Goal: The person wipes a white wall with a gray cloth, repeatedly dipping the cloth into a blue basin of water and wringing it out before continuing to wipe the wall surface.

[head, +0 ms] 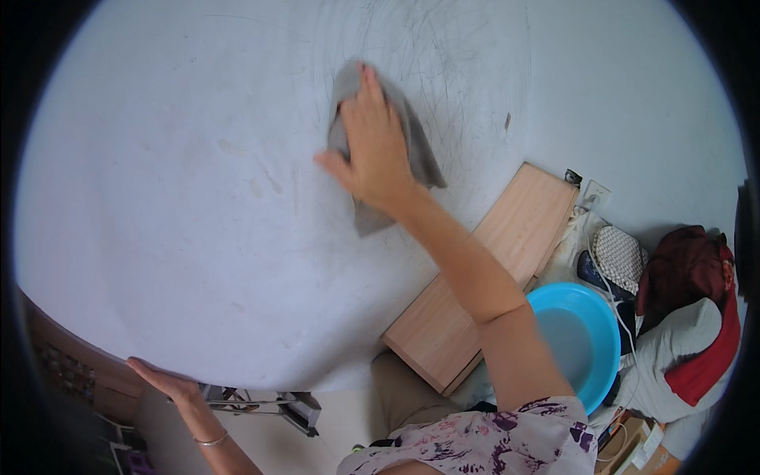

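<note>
My right hand (377,142) presses a grey cloth (368,219) flat against a white wall (196,196), with the fingers spread over it. Dark scratch-like lines and smudges mark the wall around and above the cloth. At the lower left, my left hand (163,380), with a bracelet on the wrist, rests against the wall's edge and holds nothing.
A light wooden board (522,219) stands against the wall below my right arm. Beside it is a blue plastic basin (608,344) of cloudy liquid. A wall socket (595,193) with a white cable, piled clothes (683,279) and a metal folding frame (303,409) are also around.
</note>
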Action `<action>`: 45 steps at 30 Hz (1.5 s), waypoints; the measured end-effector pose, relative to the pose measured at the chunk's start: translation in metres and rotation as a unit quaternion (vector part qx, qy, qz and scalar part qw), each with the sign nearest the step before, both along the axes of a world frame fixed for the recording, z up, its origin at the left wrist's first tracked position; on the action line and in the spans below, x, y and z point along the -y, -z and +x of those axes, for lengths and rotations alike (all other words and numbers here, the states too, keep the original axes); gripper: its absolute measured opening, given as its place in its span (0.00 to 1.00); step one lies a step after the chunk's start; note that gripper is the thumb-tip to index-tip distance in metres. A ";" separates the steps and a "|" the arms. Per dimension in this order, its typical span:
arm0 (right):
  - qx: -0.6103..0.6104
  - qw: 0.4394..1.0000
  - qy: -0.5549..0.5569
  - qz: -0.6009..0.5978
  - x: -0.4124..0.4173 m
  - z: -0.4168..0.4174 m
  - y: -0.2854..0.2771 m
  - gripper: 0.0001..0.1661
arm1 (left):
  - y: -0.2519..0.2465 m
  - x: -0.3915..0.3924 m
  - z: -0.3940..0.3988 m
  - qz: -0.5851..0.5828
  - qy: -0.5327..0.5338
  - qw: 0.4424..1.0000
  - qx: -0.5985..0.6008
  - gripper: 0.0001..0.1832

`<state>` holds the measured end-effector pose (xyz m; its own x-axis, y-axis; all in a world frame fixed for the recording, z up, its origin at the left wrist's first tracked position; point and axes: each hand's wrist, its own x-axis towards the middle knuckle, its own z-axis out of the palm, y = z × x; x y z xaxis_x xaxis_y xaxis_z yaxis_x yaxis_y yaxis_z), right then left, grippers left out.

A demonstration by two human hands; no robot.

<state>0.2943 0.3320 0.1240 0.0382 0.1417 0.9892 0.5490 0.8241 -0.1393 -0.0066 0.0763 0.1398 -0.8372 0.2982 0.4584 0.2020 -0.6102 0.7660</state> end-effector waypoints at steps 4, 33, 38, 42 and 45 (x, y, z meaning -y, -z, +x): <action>-0.034 0.999 0.002 -0.004 -0.054 0.027 -0.084 0.38 | 0.001 0.004 -0.003 0.015 0.027 0.999 0.026 0.36; 0.068 0.994 -0.001 0.087 0.025 -0.041 -0.078 0.44 | 0.005 0.005 -0.010 0.012 0.080 0.997 0.015 0.37; 0.026 0.978 -0.171 0.121 0.004 -0.037 -0.125 0.46 | 0.003 0.006 -0.012 0.017 0.090 0.996 0.024 0.37; -0.026 0.983 -0.004 0.180 -0.042 -0.013 -0.172 0.36 | 0.006 0.009 -0.019 0.029 0.079 0.996 0.025 0.37; -0.053 0.986 0.043 0.152 -0.096 0.034 -0.175 0.35 | 0.008 0.007 -0.017 0.019 0.061 0.998 0.015 0.38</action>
<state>0.3282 0.4278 0.2991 0.1421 -0.1691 0.9753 0.6149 0.7872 0.0469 -0.0238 0.0693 0.1322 -0.8099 0.3812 0.4458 0.1014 -0.6576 0.7465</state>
